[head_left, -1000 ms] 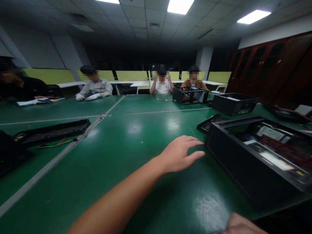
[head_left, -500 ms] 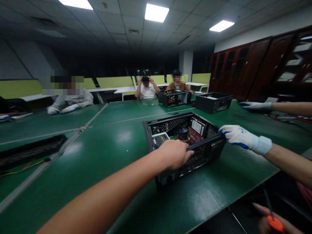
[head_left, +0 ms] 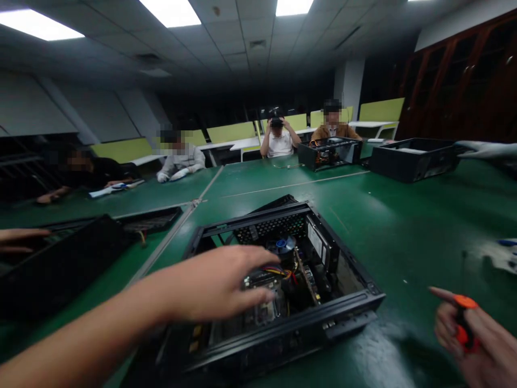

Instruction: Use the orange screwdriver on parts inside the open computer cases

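A black desktop computer case (head_left: pixel 283 335) lies on its side in front of me, its upper side uncovered. Inside show a hard drive (head_left: pixel 317 241), a round fan with a blue hub (head_left: pixel 283 244), an upright circuit card (head_left: pixel 307 277) and coloured cables (head_left: pixel 278 271). My left hand (head_left: pixel 218 280) is bare and spread over the case's left part, hiding what lies beneath; whether it touches anything I cannot tell. At lower right, apart from the case, my right hand (head_left: pixel 487 339) is wrapped round an orange-handled screwdriver (head_left: pixel 465 302), its thin shaft pointing up and blurred.
Another dark case (head_left: pixel 76 269) lies at left, with another person's hand (head_left: pixel 20 240) by it. Two more cases (head_left: pixel 412 164) stand farther back. A gloved hand (head_left: pixel 484 148) reaches in at right; a blurred glove (head_left: pixel 504 256) shows below. Several people sit across the green table (head_left: pixel 404 231).
My left hand has let go of the case's near rail and spread out above it. The case is turned and nearer. The co-worker's gloved hand has left its right end. My view has swung left.
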`<move>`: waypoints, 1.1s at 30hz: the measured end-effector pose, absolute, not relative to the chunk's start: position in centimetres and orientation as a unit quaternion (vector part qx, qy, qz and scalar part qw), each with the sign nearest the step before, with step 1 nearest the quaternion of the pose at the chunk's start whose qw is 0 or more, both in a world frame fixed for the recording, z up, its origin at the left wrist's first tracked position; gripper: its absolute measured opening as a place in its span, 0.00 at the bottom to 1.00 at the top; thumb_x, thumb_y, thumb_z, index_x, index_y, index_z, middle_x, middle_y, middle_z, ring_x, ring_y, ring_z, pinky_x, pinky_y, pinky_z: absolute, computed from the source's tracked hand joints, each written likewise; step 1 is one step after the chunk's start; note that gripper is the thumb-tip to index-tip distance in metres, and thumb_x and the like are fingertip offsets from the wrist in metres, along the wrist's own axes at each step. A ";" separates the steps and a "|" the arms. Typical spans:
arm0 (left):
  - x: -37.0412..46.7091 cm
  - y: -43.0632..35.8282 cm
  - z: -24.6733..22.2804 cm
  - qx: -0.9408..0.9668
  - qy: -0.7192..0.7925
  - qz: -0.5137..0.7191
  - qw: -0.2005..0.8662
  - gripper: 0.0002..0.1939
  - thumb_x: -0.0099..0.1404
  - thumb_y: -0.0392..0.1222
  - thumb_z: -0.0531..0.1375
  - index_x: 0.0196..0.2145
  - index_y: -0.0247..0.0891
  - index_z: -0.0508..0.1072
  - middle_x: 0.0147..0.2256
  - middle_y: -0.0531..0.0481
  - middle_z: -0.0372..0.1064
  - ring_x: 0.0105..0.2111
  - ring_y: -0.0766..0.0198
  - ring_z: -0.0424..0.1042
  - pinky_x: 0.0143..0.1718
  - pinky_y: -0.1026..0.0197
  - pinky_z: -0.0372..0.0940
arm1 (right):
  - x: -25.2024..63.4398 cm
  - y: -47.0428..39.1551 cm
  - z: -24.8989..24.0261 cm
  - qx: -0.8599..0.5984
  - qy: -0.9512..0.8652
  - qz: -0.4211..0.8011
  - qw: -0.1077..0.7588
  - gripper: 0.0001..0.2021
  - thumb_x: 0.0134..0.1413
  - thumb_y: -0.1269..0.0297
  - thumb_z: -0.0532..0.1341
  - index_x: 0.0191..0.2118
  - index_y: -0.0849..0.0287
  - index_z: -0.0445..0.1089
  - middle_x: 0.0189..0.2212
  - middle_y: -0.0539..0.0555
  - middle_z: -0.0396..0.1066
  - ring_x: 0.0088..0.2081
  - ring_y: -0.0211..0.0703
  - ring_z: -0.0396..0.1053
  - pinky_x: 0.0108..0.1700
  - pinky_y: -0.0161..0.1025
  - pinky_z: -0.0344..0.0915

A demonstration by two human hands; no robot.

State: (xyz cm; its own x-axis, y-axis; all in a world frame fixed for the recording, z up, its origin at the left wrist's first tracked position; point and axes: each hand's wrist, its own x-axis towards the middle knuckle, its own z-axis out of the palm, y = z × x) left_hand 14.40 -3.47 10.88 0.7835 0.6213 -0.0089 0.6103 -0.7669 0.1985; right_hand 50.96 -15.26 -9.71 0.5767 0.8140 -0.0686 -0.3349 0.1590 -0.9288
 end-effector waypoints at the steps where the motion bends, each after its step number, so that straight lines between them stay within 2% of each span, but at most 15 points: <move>1: 15.4 -1.2 11.0 0.947 0.308 0.012 0.096 0.25 0.60 0.46 0.65 0.55 0.46 0.72 0.49 0.50 0.76 0.46 0.56 0.77 0.47 0.60 0.67 | 50.2 -14.6 -10.1 -0.512 -0.218 0.411 0.722 0.19 0.50 0.51 0.67 0.47 0.54 0.75 0.25 0.50 0.61 0.23 0.38 0.57 0.20 0.31 0.63; 2: 16.4 1.2 10.7 0.952 0.291 -0.009 0.090 0.27 0.57 0.42 0.67 0.55 0.43 0.72 0.51 0.48 0.75 0.49 0.55 0.75 0.50 0.61 0.67 | 49.5 -14.2 -10.6 -0.515 -0.207 0.424 0.715 0.19 0.50 0.52 0.68 0.46 0.55 0.75 0.25 0.50 0.61 0.24 0.37 0.57 0.20 0.30 0.62; 4: 18.5 5.5 9.0 0.958 0.268 -0.079 0.064 0.41 0.46 0.37 0.71 0.59 0.39 0.68 0.59 0.43 0.68 0.55 0.51 0.71 0.55 0.59 0.65 | 48.6 -13.9 -11.3 -0.521 -0.196 0.436 0.707 0.20 0.49 0.51 0.69 0.46 0.57 0.75 0.25 0.50 0.62 0.25 0.37 0.57 0.22 0.28 0.61; 6: 20.1 8.4 6.6 0.955 0.258 -0.144 0.028 0.52 0.37 0.29 0.72 0.62 0.39 0.64 0.63 0.39 0.62 0.58 0.46 0.67 0.54 0.56 0.66 | 48.3 -13.9 -11.9 -0.518 -0.189 0.437 0.710 0.19 0.50 0.51 0.68 0.46 0.57 0.75 0.25 0.50 0.62 0.25 0.37 0.57 0.23 0.28 0.61; 8: 21.1 9.8 4.5 0.954 0.245 -0.174 0.013 0.56 0.34 0.23 0.71 0.62 0.42 0.63 0.64 0.39 0.60 0.60 0.45 0.66 0.53 0.54 0.68 | 48.4 -14.0 -12.2 -0.510 -0.188 0.438 0.716 0.18 0.52 0.52 0.68 0.46 0.56 0.74 0.25 0.49 0.62 0.25 0.36 0.56 0.23 0.28 0.61; 11: 21.6 10.2 3.2 0.957 0.217 -0.194 0.006 0.52 0.36 0.22 0.70 0.61 0.43 0.65 0.62 0.40 0.64 0.59 0.47 0.66 0.54 0.55 0.67 | 48.6 -13.9 -12.1 -0.510 -0.200 0.440 0.711 0.18 0.53 0.51 0.67 0.45 0.57 0.74 0.23 0.49 0.62 0.24 0.35 0.56 0.23 0.29 0.60; 15: 20.8 9.2 4.9 0.954 0.202 -0.222 -0.022 0.51 0.36 0.26 0.72 0.60 0.35 0.65 0.58 0.34 0.66 0.56 0.43 0.68 0.54 0.53 0.66 | 48.5 -13.7 -11.8 -0.522 -0.200 0.439 0.704 0.21 0.50 0.49 0.68 0.44 0.60 0.74 0.23 0.49 0.63 0.24 0.36 0.57 0.22 0.30 0.60; 19: 19.4 5.6 8.5 0.937 0.222 -0.238 -0.129 0.49 0.44 0.38 0.71 0.63 0.29 0.60 0.54 0.33 0.67 0.49 0.42 0.71 0.47 0.49 0.69 | 48.8 -14.0 -12.2 -0.516 -0.172 0.454 0.705 0.21 0.48 0.51 0.69 0.43 0.60 0.74 0.23 0.49 0.62 0.24 0.36 0.57 0.22 0.28 0.60; 21: 18.8 3.2 10.2 0.924 0.263 -0.235 -0.150 0.46 0.47 0.46 0.68 0.61 0.28 0.61 0.53 0.33 0.68 0.46 0.43 0.73 0.45 0.48 0.70 | 49.1 -14.1 -12.6 -0.515 -0.157 0.463 0.705 0.20 0.47 0.53 0.70 0.43 0.60 0.74 0.24 0.49 0.62 0.25 0.36 0.58 0.22 0.28 0.61; 26: 17.8 -1.1 11.4 0.891 0.380 -0.229 -0.097 0.35 0.49 0.59 0.63 0.48 0.32 0.72 0.43 0.37 0.75 0.41 0.45 0.76 0.44 0.50 0.70 | 49.6 -14.2 -13.3 -0.503 -0.150 0.473 0.708 0.19 0.49 0.55 0.69 0.45 0.59 0.75 0.25 0.49 0.61 0.25 0.35 0.56 0.23 0.26 0.63; 29: 17.5 -1.7 9.6 0.874 0.411 -0.254 -0.047 0.32 0.48 0.61 0.63 0.43 0.33 0.75 0.37 0.38 0.77 0.37 0.46 0.78 0.42 0.51 0.72 | 49.6 -14.2 -13.3 -0.496 -0.152 0.476 0.710 0.18 0.51 0.55 0.68 0.46 0.58 0.74 0.26 0.48 0.61 0.25 0.35 0.55 0.23 0.26 0.63; 33: 17.4 -1.7 6.9 0.864 0.421 -0.275 -0.004 0.33 0.47 0.61 0.63 0.43 0.30 0.75 0.38 0.35 0.77 0.36 0.42 0.78 0.41 0.48 0.74 | 49.6 -14.2 -12.9 -0.504 -0.136 0.475 0.709 0.20 0.46 0.56 0.70 0.45 0.58 0.75 0.26 0.49 0.62 0.24 0.34 0.57 0.22 0.27 0.64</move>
